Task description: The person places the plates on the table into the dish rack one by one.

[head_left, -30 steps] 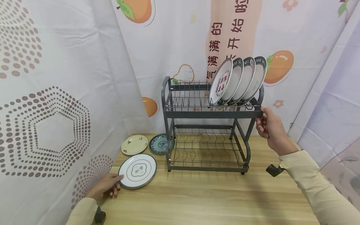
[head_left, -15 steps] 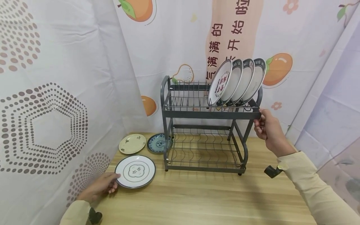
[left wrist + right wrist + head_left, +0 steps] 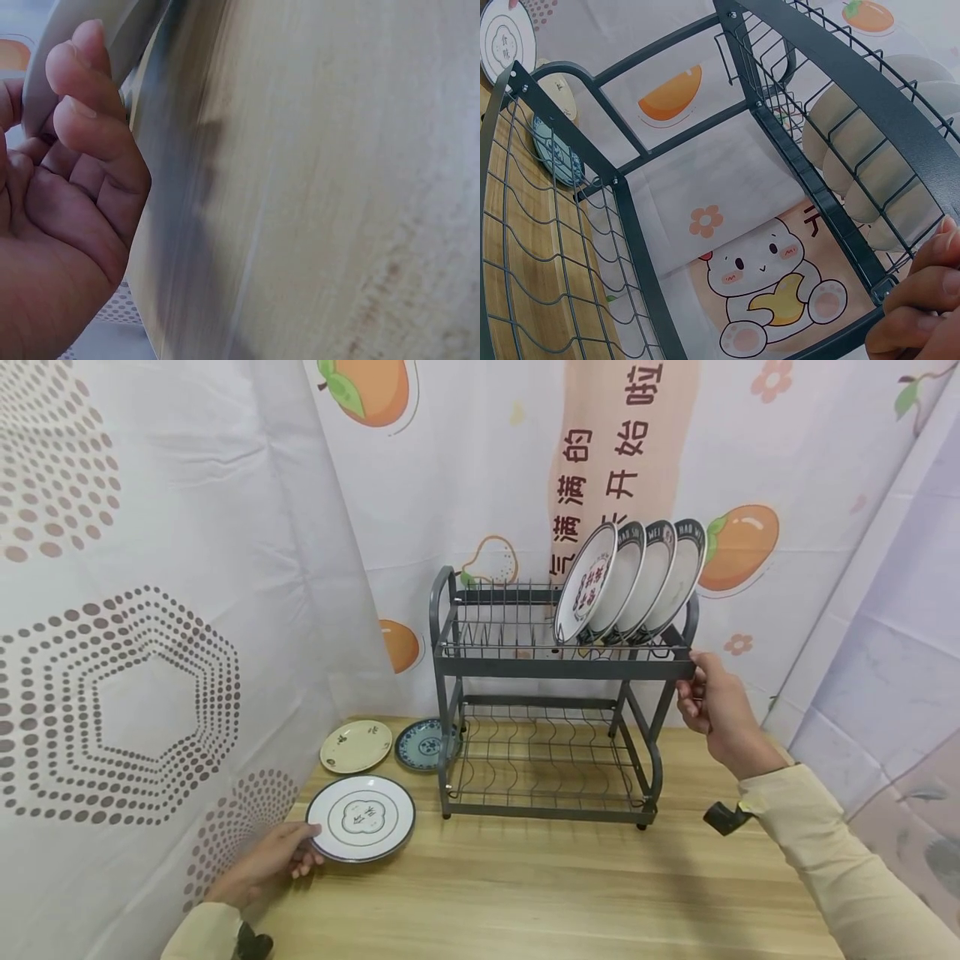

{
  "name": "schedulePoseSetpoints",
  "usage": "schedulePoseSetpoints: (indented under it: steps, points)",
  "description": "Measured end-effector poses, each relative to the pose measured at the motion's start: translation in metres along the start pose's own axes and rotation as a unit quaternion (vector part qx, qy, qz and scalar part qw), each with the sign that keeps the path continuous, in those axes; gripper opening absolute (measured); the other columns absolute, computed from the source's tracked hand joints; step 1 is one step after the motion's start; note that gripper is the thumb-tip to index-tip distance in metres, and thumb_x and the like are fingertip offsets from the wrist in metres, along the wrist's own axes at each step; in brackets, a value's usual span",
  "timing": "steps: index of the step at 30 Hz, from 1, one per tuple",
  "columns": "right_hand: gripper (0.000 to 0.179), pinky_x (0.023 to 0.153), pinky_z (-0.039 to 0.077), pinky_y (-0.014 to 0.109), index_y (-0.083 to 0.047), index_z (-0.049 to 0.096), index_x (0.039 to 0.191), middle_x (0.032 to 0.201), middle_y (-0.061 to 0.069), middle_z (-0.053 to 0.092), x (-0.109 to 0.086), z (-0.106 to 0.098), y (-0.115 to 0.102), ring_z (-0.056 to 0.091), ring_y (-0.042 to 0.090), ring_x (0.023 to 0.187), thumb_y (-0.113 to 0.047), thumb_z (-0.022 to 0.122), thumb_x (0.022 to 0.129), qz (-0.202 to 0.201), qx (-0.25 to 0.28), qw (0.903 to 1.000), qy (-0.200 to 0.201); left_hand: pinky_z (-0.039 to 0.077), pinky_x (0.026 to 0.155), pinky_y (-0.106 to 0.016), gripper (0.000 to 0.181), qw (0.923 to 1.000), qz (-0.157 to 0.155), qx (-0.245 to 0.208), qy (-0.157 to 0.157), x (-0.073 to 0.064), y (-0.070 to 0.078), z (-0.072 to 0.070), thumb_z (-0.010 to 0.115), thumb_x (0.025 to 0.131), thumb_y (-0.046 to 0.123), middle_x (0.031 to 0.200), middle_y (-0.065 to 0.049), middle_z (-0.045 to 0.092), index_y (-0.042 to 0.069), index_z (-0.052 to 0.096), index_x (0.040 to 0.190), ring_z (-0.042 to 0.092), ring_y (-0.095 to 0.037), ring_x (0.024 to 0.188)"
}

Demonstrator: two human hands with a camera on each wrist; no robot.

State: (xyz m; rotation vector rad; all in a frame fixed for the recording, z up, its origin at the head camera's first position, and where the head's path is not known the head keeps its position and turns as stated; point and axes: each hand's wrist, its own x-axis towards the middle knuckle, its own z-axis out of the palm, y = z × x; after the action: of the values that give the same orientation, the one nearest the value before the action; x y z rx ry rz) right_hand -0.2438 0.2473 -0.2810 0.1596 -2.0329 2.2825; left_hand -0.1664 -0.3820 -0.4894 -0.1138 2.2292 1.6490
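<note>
At the left of the head view, my left hand pinches the near left rim of a white plate with a dark edge and a flower-shaped emblem. In the left wrist view, its fingers curl under the plate's pale underside. My right hand grips the right front corner of a dark two-tier dish rack, at the upper tier. Several white plates with dark rims lean upright in the right half of that tier. Only part of my right hand shows in the right wrist view.
Behind the white plate, a yellow plate and a blue patterned plate lie on the wooden table. The rack's left leg partly covers the blue one. Printed curtains enclose the table's back and sides.
My left hand and the white plate have shifted slightly left in the head view, which has itself moved a little. My right hand stays at the rack's corner.
</note>
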Motion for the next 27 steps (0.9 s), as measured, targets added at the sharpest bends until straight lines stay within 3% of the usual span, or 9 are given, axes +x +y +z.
schedulePoseSetpoints:
  steps: [10, 16, 20, 27]
  points:
    - [0.048, 0.040, 0.012, 0.034, -0.013, 0.052, 0.065, 0.053, -0.007, 0.047, -0.001, -0.001, 0.002, 0.036, 0.005, 0.037, -0.041, 0.041, 0.103, 0.012, -0.002, 0.9999, 0.006, 0.052, 0.053, -0.025, 0.033, 0.9979, 0.005, -0.006, 0.065, -0.010, 0.006, 0.004, 0.048, 0.100, 0.032, 0.071, -0.002, 0.062, 0.000, 0.057, 0.097, 0.056, -0.009, 0.055]
    - [0.048, 0.040, 0.011, 0.033, -0.013, 0.052, 0.065, 0.053, -0.007, 0.048, 0.000, -0.001, 0.001, 0.038, 0.005, 0.038, -0.040, 0.042, 0.103, 0.005, 0.004, 1.0000, 0.002, 0.052, 0.054, -0.026, 0.035, 0.9955, 0.011, -0.018, 0.092, -0.014, 0.019, 0.005, 0.044, 0.101, 0.037, 0.069, 0.001, 0.058, 0.005, 0.056, 0.091, 0.054, -0.010, 0.055]
    - [0.047, 0.041, 0.010, 0.034, -0.013, 0.052, 0.066, 0.054, -0.007, 0.048, 0.001, -0.001, 0.000, 0.038, 0.005, 0.038, -0.041, 0.043, 0.102, 0.000, 0.005, 1.0000, -0.003, 0.051, 0.055, -0.026, 0.036, 0.9951, 0.032, -0.032, 0.088, -0.017, 0.029, 0.008, 0.045, 0.102, 0.039, 0.069, 0.001, 0.056, 0.006, 0.053, 0.089, 0.053, -0.010, 0.055]
    - [0.046, 0.041, 0.010, 0.034, -0.012, 0.052, 0.066, 0.054, -0.007, 0.048, 0.000, -0.001, 0.000, 0.037, 0.005, 0.038, -0.040, 0.043, 0.102, 0.000, 0.012, 0.9999, -0.008, 0.050, 0.056, -0.025, 0.041, 0.9947, 0.079, -0.037, 0.054, -0.022, 0.043, 0.018, 0.044, 0.102, 0.040, 0.065, 0.004, 0.056, 0.008, 0.056, 0.080, 0.052, -0.008, 0.055]
